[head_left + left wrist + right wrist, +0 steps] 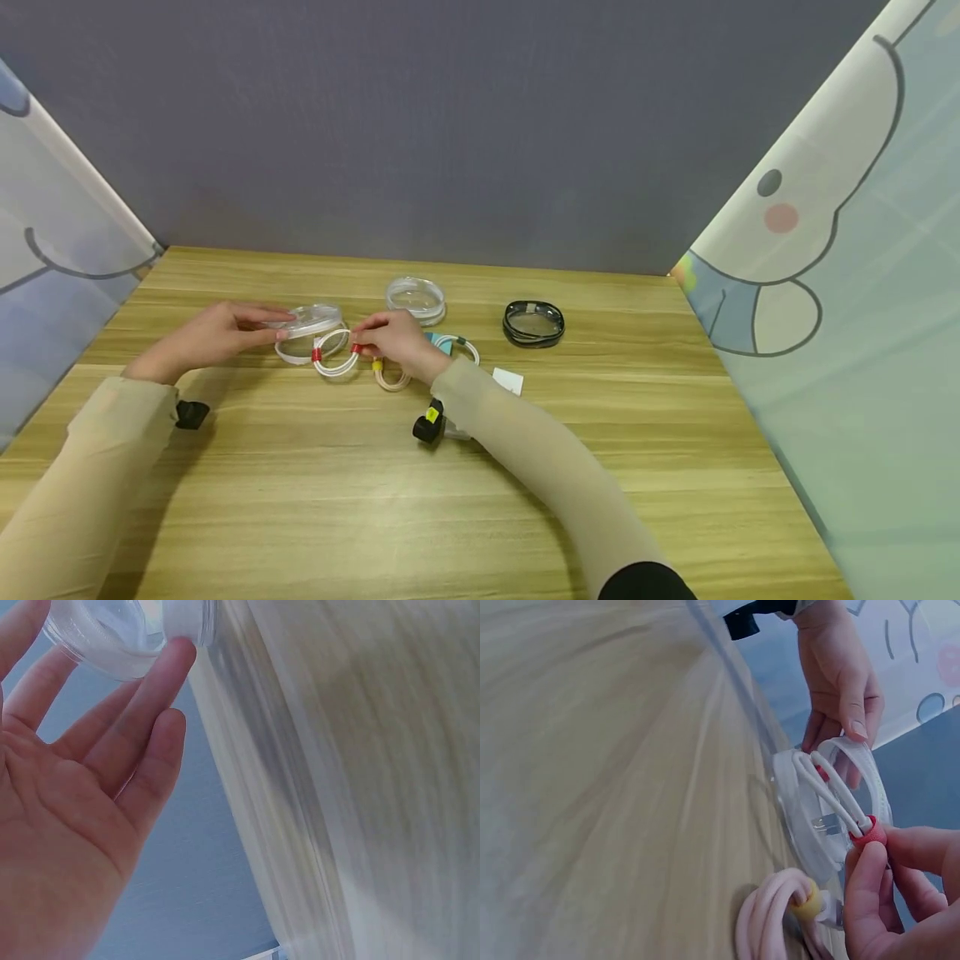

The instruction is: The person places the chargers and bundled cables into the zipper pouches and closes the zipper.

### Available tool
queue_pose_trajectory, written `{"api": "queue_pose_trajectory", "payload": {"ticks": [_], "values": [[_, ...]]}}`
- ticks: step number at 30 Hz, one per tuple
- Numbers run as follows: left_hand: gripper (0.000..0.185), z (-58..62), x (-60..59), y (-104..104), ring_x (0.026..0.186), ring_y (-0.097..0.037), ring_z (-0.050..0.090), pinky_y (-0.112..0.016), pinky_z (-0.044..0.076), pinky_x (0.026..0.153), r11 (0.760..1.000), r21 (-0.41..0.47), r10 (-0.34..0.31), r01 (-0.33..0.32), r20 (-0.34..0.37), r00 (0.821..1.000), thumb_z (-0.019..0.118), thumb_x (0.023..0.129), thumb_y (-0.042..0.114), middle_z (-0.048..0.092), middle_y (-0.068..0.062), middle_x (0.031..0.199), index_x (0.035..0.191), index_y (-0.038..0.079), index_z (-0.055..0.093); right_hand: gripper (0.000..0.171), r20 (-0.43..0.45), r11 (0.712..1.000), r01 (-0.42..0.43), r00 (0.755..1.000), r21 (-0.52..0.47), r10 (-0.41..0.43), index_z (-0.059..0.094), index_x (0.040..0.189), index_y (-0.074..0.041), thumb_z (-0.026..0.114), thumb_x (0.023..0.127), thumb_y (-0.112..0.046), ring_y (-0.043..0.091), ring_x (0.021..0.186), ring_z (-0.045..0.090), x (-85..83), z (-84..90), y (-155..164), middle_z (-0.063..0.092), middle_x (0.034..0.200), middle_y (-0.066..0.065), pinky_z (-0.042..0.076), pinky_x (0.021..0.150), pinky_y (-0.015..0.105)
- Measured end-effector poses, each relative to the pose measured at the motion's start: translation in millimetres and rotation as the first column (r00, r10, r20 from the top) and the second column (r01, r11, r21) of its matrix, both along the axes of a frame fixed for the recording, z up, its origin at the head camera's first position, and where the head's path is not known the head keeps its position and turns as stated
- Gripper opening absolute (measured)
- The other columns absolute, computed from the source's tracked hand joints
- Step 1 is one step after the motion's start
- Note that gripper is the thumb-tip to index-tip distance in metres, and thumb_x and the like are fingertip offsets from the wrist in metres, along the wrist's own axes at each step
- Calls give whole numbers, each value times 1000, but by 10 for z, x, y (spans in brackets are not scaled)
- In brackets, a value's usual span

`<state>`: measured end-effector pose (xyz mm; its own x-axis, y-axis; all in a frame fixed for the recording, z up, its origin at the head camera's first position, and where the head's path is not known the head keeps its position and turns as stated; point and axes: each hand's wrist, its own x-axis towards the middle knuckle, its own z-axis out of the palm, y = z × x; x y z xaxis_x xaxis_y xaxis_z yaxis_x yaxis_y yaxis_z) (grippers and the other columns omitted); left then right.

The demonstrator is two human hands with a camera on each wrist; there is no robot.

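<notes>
On the left side of the table, a round clear zip case with white edging (pixel 291 358) stands opened up. My left hand (pixel 217 337) pinches its raised lid (pixel 318 315) between thumb and fingers; the left wrist view shows fingertips against the clear case (pixel 112 664). Between thumb and fingers, my right hand (pixel 401 340) pinches a coiled white cable (pixel 337 370) by one of its red ties (pixel 870 832). That coil is over the opened case in the right wrist view. Below the right hand lies a coiled peach cable (pixel 392 387) with a yellow tie.
Behind the right hand sits another clear round case (pixel 431 317). A black-edged round case (pixel 534 340) is farther right. Partly covered by the right arm are a white cable with a dark tie (pixel 471 347) and a blue piece (pixel 442 339). A white card (pixel 507 381) lies beside that arm.
</notes>
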<state>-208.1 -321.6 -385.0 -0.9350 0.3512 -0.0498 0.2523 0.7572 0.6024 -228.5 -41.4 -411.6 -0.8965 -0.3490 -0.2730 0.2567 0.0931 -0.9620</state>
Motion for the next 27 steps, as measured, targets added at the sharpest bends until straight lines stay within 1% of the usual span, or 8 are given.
{"api": "queue_pose_trajectory", "payload": {"ticks": [3,6,9,13,17,19,23,27], "values": [[42,10,16,7,99,-22,66,-25,50,71,1000,10,-2,1,39,999,69,95,36,69,-15,120,129,12,69,4,16,999,25,1000,-39,-24,75,90,-2,73,88,1,11,66,64,-5,9,-26,72,84,5,55,63,21],[44,25,38,16,91,-20,68,-30,51,68,1000,22,-11,10,87,996,67,97,35,71,-16,113,132,9,66,5,30,997,42,999,-66,-40,75,91,-1,72,88,3,11,68,64,-6,11,-61,71,84,5,57,67,23],[46,35,53,33,93,-22,68,-32,52,69,1000,22,-14,12,115,993,65,98,36,70,-16,114,134,9,64,6,39,995,52,998,-86,-49,74,93,2,70,89,4,11,70,66,-5,6,-92,71,85,5,58,75,29],[46,32,61,55,97,-24,69,-33,53,72,999,22,-25,23,112,993,64,98,36,70,-16,115,135,9,63,12,47,993,60,997,-102,-56,72,101,7,69,90,5,12,73,67,5,6,-114,72,90,8,57,83,35],[46,20,70,61,98,-25,70,-35,53,75,999,46,-33,27,122,992,63,99,36,70,-15,115,136,8,62,19,49,993,52,998,-108,-47,70,107,10,69,89,6,15,78,69,20,19,-113,71,93,10,56,87,38],[47,16,72,63,98,-25,69,-36,53,76,998,53,-32,26,129,991,63,99,37,69,-15,117,136,8,61,19,49,993,51,998,-103,-46,71,107,9,71,88,7,15,79,70,26,25,-107,71,92,8,56,87,38],[47,6,71,67,101,-27,69,-38,53,77,998,56,-41,34,121,992,62,100,36,66,-19,123,137,8,61,20,-11,999,47,999,-10,-47,75,104,4,75,84,7,11,76,65,37,28,-101,71,91,4,57,80,32],[46,7,73,76,101,-28,69,-39,54,77,998,54,-44,38,115,992,61,100,36,65,-20,125,137,8,61,15,-133,985,58,990,161,-37,77,95,-5,80,81,1,7,73,59,26,-8,-120,69,86,-3,51,66,23]]}}
